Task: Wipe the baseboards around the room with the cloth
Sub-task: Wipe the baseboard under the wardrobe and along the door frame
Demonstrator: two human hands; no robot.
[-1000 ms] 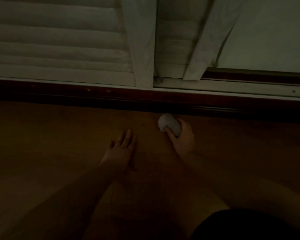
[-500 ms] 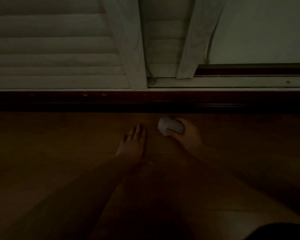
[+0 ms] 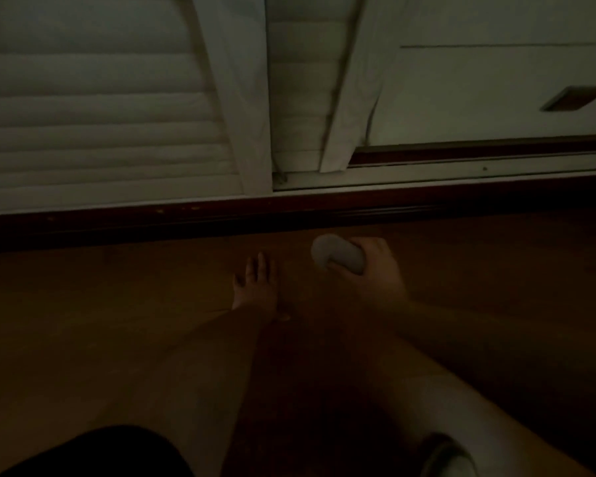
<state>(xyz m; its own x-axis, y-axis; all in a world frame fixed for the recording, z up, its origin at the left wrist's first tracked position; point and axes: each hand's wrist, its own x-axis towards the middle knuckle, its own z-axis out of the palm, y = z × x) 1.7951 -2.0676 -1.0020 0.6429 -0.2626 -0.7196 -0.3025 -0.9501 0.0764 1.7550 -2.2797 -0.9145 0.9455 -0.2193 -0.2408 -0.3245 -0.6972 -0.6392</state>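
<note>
The wooden floor (image 3: pixel 117 321) is lying smooth and dim below a long, dark baseboard (image 3: pixel 221 218) running under pale slatted shutters (image 3: pixel 100 115). The left hand (image 3: pixel 255 287) is resting flat on the floor, fingers straight. The right hand (image 3: pixel 372 270) is gripping the cloth (image 3: pixel 336 256), a soft pale wad, just short of the baseboard. Wiping well probably means pressing it along the board's face and top edge.

Dim wooden floor (image 3: pixel 83 321), white slatted shutter (image 3: pixel 93 108), pale curtain (image 3: pixel 234 91), perhaps a sliding-door track (image 3: pixel 461 173)
</note>
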